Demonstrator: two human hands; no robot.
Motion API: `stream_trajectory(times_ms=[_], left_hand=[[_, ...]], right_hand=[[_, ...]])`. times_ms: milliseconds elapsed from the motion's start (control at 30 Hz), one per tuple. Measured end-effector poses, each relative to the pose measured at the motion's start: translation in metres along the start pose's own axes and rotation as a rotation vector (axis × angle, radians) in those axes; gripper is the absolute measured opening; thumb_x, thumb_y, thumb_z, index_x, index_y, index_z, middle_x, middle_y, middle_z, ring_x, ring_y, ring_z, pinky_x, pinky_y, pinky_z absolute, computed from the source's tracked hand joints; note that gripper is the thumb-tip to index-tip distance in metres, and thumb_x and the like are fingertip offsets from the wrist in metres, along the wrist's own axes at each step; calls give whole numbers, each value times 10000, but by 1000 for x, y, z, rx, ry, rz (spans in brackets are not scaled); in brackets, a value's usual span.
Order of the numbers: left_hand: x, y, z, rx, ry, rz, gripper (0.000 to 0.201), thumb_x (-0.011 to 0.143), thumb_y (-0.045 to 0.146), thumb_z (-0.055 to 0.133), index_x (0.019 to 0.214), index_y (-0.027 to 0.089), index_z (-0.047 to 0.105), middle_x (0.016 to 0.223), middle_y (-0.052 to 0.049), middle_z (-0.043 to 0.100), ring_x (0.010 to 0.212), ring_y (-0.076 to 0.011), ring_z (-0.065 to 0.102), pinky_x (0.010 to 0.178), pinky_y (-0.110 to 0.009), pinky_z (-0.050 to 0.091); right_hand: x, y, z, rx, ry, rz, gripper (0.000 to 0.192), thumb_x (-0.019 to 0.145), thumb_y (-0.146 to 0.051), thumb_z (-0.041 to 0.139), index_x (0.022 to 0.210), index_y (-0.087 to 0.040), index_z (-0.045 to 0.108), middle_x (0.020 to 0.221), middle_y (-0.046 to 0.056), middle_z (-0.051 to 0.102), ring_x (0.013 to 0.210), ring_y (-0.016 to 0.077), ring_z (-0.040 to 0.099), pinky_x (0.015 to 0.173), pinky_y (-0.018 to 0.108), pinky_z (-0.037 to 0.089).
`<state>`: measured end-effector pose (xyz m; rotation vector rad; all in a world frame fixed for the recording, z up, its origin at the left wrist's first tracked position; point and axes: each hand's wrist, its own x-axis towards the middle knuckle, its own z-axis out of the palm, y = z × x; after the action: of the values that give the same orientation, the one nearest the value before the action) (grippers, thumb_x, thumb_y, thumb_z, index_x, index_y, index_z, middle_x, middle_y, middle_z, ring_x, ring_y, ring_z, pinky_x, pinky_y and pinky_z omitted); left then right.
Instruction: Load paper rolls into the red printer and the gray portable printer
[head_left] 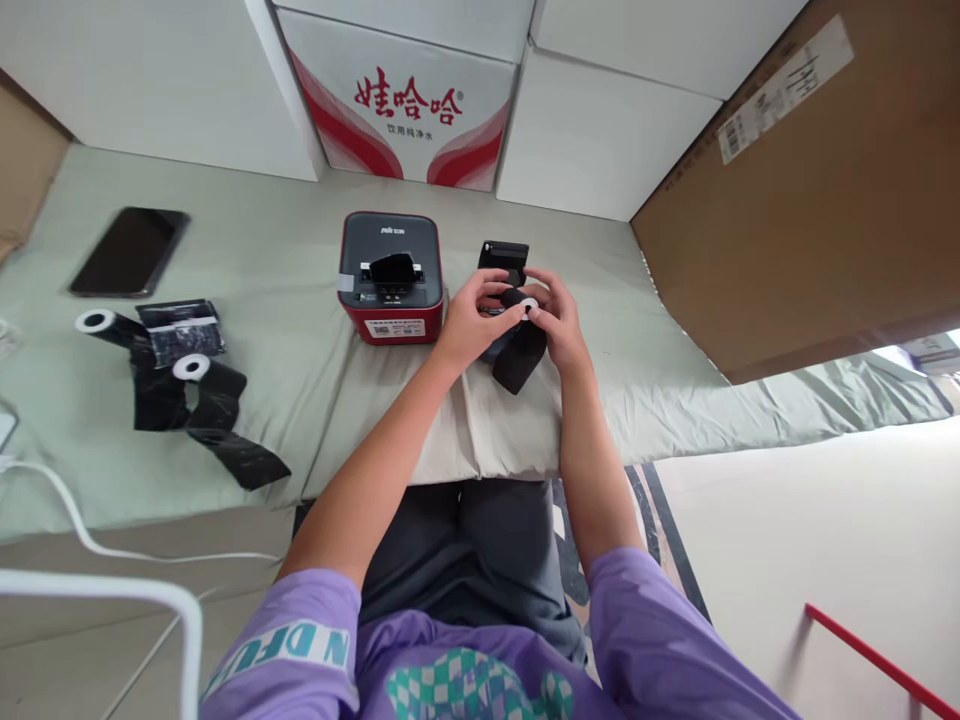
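Observation:
Both my hands hold a small black paper roll point(521, 357) with a white core, over the table's front part. My left hand point(474, 315) pinches the roll from the left, its fingers curled over the top. On the other side, my right hand point(559, 322) grips the end by the white core. A strip of the black paper hangs loose toward me. Just behind and below my fingers lies a black device point(504, 256), largely hidden by my hands. Left of them stands a red and black box-shaped printer point(394, 280), a short black piece sticking up from its top slot.
Further left lie two partly unrolled black rolls point(214, 400), a dark plastic packet point(180, 332) and a phone point(131, 252). White cartons point(405, 100) line the back. A large brown carton point(810, 220) stands right. A white cable point(82, 525) hangs at lower left.

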<state>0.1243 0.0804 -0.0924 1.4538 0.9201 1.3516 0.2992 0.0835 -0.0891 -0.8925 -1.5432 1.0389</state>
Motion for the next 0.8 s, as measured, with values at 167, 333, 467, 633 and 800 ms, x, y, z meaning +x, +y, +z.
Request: stream_trajectory(times_ms=[167,333,467,633,800], left_hand=[[-5,10,-2,148,5,127,456,916,538,762,1253,249,659,1132,-51,751,1022,-203,735,879,-297,588],[-7,15,-6,205,-43,275,441,1030,583,561,1295,250,679,1224,-88,730,1143,-267,698,989,-372,572],[-8,19,-5,282,-70,342,496,915,508,742,1342,260,687,1413,-108,659,1295,-347,605,1124,-464,511],[-6,24,-7,309,-146,341,380,904,416,766,1245,249,737,1215,-75,735,1243,-338,598,1159,-506,475],[-1,12,-10,218,-27,246,415,935,517,763,1245,249,694,1082,-59,721,1110,-283,667,1053,-422,524]], right_hand=[[-4,-3,-2,26,11,15,886,716,-887,722,1339,-269,605,1099,63,754,1053,297,729,961,453,600],[-12,-13,-1,28,62,68,1037,761,-1000,517,1484,-256,518,1128,97,753,1082,343,746,904,498,632],[-13,-18,-1,95,44,77,1106,742,-1006,535,1532,-233,484,1167,120,753,1094,366,751,909,541,646],[-12,-18,1,158,-88,127,1031,750,-943,614,1483,-221,536,1182,118,757,1109,365,750,914,535,654],[-8,-12,-6,46,37,64,863,800,-911,622,1376,-269,596,1204,92,753,1138,331,739,925,488,646]])
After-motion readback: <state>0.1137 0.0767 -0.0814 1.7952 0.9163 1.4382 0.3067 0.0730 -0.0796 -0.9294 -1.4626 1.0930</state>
